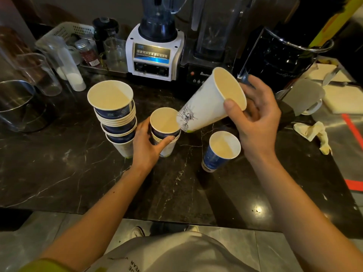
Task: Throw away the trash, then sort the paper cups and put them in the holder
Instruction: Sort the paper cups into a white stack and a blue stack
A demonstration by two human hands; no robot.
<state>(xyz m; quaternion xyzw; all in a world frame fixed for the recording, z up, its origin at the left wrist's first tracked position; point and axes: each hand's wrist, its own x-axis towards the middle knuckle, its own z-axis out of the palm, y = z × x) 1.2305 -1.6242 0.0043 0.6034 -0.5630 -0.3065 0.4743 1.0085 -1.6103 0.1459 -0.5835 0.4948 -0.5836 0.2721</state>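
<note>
Both forearms are bare to the elbow — the left hand (pixel 146 149) and right hand (pixel 255 122) wear no gloves, rings or watch. A yellow-green sleeve (pixel 45 266) edges the left upper arm. Pale grey trousers (pixel 176 254) carry dark printed lettering — light shoes (pixel 138 231) show below.

dim, glare on counter (pixel 258 209), warped edges

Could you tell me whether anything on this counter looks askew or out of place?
Yes: the tall cup stack leans, its cups nested unevenly. A crumpled glove lies loose at the counter's right edge, looking like leftover trash.
</note>
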